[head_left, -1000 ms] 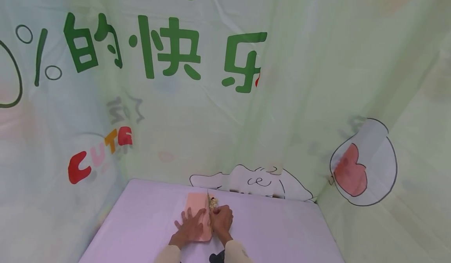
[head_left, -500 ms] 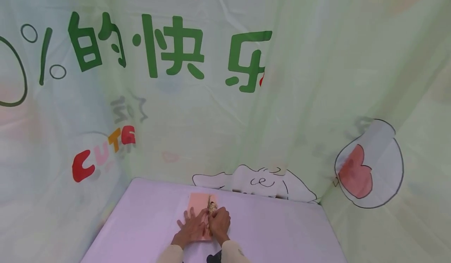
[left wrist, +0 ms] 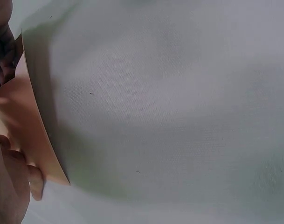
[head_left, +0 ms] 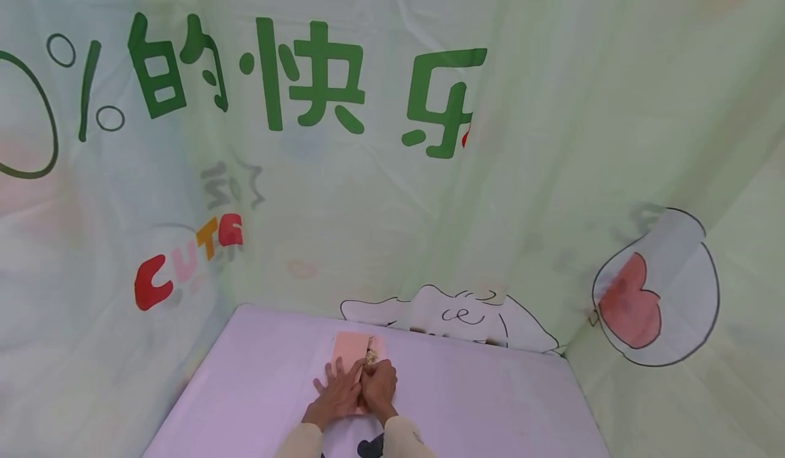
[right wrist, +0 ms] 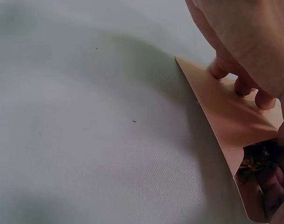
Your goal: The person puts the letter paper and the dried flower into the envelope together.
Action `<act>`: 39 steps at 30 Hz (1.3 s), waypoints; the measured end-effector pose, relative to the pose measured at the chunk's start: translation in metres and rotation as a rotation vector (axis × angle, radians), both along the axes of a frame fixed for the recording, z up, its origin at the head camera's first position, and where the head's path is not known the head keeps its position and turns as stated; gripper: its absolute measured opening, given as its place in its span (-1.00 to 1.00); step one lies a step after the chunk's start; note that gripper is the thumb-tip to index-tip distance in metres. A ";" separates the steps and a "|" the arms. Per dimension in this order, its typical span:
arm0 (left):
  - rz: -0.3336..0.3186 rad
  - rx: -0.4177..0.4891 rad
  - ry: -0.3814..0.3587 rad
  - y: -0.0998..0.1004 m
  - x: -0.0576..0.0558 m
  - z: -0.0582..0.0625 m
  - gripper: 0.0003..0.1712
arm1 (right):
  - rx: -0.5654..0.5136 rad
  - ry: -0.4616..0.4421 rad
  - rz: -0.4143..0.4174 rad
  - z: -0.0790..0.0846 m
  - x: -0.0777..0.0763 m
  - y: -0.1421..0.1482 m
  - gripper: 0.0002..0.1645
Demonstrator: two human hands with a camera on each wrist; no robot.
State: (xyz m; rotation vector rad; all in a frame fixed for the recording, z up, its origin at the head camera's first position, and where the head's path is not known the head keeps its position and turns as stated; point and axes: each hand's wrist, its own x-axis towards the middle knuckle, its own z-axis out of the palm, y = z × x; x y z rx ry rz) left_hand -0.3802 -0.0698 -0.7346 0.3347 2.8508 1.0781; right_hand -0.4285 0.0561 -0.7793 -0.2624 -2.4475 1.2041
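A salmon-pink paper envelope [head_left: 349, 349] lies upright on the table, seen in the head view. My left hand [head_left: 339, 395] rests on it with fingers spread. Its fingertips [right wrist: 218, 69] press on the paper in the right wrist view, and the upper layer bulges up at an opening. My right hand [head_left: 379, 384] pinches a small bunch of dried flowers [head_left: 371, 356], whose pale heads show beyond the fingers. In the right wrist view that hand's fingers [right wrist: 272, 186] sit at the shadowed opening beside the flowers [right wrist: 252, 162]. The stems are mostly hidden.
The table [head_left: 478, 403] has a pale lilac cover. Printed fabric walls [head_left: 343, 219] with green characters and drawings stand behind and on both sides. Pale sleeves [head_left: 405, 437] and a dark object [head_left: 370, 447] show near the wrists.
The dried flowers and right hand have moved left, from beside the envelope's upper layer to over its lower layer at the opening. The left hand keeps resting on the envelope. The head view has shifted slightly.
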 end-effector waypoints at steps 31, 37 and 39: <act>-0.007 -0.030 -0.035 0.002 0.003 0.008 -0.37 | -0.049 -0.062 0.246 0.015 -0.003 0.008 -0.82; -0.003 -0.031 -0.048 0.001 0.005 0.012 -0.36 | -0.022 -0.054 0.307 0.004 -0.009 0.011 -0.84; 0.007 -0.030 -0.047 0.000 0.004 0.013 -0.36 | -0.019 -0.058 0.327 -0.007 -0.017 0.011 -0.84</act>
